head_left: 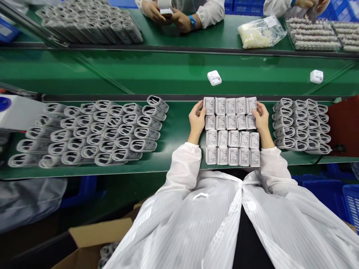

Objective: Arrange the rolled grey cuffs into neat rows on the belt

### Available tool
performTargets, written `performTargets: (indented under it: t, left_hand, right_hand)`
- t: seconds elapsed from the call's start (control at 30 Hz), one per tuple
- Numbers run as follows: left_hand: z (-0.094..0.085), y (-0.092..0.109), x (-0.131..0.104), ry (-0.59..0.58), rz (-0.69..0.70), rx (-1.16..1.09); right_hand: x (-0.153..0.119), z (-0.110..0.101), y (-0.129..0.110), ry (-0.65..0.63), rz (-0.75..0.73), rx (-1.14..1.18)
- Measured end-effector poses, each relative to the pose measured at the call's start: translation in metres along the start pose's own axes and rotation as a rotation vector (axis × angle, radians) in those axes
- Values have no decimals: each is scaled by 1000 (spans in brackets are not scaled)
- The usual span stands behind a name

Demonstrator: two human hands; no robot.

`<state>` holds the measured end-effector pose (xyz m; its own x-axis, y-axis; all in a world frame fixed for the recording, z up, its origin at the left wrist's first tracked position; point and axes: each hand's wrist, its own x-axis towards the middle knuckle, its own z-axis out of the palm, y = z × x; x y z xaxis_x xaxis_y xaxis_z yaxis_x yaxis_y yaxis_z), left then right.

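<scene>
In front of me, folded grey cuffs (233, 138) with small printed drawings form a tight block of several rows on the green bench. My left hand (197, 118) presses against the left end of the farthest row, thumb on the near side of the end cuff (209, 105). At the opposite end, my right hand (261, 117) has its fingers curled round the outer cuff (251, 106). Both hands hold that row from its two ends. Parts of the fingers are hidden behind the cuffs.
Looped grey cuffs stand in rows at left (95, 128) and right (301, 123). White plastic devices (214, 78) lie on the green belt (168, 71). Beyond it, co-workers' hands (182, 20) work near stacked cuffs (92, 22), a plastic bag (262, 33) and trays (314, 34). A cardboard box (101, 231) is below.
</scene>
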<state>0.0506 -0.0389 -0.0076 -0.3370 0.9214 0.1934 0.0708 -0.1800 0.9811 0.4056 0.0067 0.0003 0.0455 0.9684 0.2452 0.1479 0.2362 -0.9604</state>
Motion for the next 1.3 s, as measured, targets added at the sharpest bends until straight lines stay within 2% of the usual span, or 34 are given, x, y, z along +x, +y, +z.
performTargets:
  t: [0.3,0.53,0.87,1.0,1.2,1.3]
  left_hand:
    - [3,12,-7,41,16,0]
    - [6,13,-8,141,49,79]
    - [4,11,-7,174,97,105]
    - [5,4,-4,129,85,63]
    - [4,-7,8,-2,-26,45]
    - [3,-8,10,-48,-46,86]
  right_hand:
    - [-5,1,0,43,3,-18]
    - [-2,1,2,117,-29,6]
    - [-3,1,6,138,-23,10]
    - [2,-1,9,54,-16,40]
    - [18,-5,8,-233,25,-22]
    - [20,-8,7,-253,32,-57]
